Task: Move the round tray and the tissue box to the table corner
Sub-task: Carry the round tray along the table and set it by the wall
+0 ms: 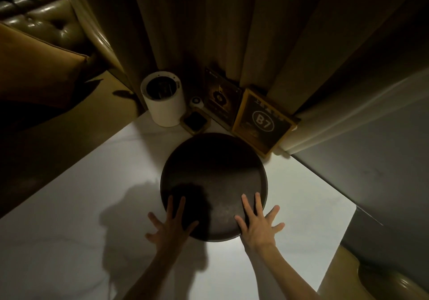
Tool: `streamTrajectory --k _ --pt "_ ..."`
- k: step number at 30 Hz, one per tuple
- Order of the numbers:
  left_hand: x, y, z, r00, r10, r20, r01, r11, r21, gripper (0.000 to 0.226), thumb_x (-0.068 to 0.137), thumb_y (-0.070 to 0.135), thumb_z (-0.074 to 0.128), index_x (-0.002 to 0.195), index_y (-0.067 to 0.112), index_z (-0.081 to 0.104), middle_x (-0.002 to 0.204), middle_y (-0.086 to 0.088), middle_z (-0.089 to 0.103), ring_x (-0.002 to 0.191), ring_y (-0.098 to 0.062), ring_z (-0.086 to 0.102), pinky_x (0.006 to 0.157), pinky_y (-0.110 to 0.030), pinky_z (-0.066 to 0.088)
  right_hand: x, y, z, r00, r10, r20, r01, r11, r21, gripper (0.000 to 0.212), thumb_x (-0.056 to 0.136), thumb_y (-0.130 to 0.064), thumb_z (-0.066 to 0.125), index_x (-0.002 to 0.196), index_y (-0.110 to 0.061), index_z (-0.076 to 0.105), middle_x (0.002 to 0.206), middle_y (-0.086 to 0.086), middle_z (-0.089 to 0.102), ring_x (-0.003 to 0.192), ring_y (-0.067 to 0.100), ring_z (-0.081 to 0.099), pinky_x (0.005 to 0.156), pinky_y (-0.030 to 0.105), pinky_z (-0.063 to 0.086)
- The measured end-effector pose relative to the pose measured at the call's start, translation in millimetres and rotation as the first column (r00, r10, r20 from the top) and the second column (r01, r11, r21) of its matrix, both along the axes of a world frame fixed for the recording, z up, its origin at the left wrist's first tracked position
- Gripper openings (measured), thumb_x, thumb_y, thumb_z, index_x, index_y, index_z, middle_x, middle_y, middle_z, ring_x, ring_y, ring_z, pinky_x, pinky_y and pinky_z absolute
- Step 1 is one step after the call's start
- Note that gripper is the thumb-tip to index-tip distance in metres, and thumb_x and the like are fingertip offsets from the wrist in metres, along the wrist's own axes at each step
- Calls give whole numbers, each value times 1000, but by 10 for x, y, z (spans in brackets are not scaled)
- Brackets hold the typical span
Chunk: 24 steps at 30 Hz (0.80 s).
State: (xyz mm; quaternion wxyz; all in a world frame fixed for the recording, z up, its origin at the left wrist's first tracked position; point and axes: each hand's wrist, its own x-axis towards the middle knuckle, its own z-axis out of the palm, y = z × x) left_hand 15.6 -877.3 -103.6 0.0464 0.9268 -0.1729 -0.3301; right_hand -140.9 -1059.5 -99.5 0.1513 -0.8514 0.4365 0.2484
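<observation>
The round tray (pixel 213 183) is seen mid-frame on the white table (pixel 92 195), w/ its far edge near the corner stuff at upper centre. It is dark, flat and smooth, w/ a low rim, and nothing is on it.

Both hands are laid flat on the near edge of the tray. The left hand (pixel 170 225) is spread wide at lower left of the tray, and 2 fingers are rested on the dark top. The right hand (pixel 257 223) is spread the same way at lower right. Nothing is gripped by either hand; the palms are open, prob. so the tray can be slid along, not lifted. A flat push suits a smooth tray on a smooth table.

At the corner, a white round cup-shaped holder (pixel 162 100) is stood up. A gold-edged box marked B7 (pixel 262 123) is leaned by the curtain (pixel 209 21). It may be the tissue box, but that can't be told for sure. A small dark dish (pixel 195 120) is placed btw. them.
</observation>
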Motion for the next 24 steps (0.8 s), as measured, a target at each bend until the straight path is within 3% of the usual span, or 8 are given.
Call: streamTrajectory --k 5,11,24 --pt "-24 28 12 1000 4 21 -3 999 -36 87 65 88 30 135 64 -18 158 14 -22 141 -53 -4 99 -77 23 -48 54 60 998 65 19 -65 998 11 74 83 -82 13 143 -57 -23 159 -3 -35 143 56 -20 108 78 9" --pt "-25 20 12 998 -12 55 13 1000 -13 88 67 87 34 134 65 -20 160 13 -18 141 -54 -2 98 -77 25 -38 47 49 998 67 4 -67 998 6 71 84 -78 9 144 -56 -23 163 -2 -27 143 57 -19 107 79 11" --pt "-19 13 45 996 -35 78 35 999 4 87 70 85 36 132 66 -21 159 15 -17 139 -54 3 96 -77 29 -73 41 -60 997 82 -11 -82 996 -25 71 88 -76 13 141 -54 -30 162 0 -30 142 60 -17 106 79 13"
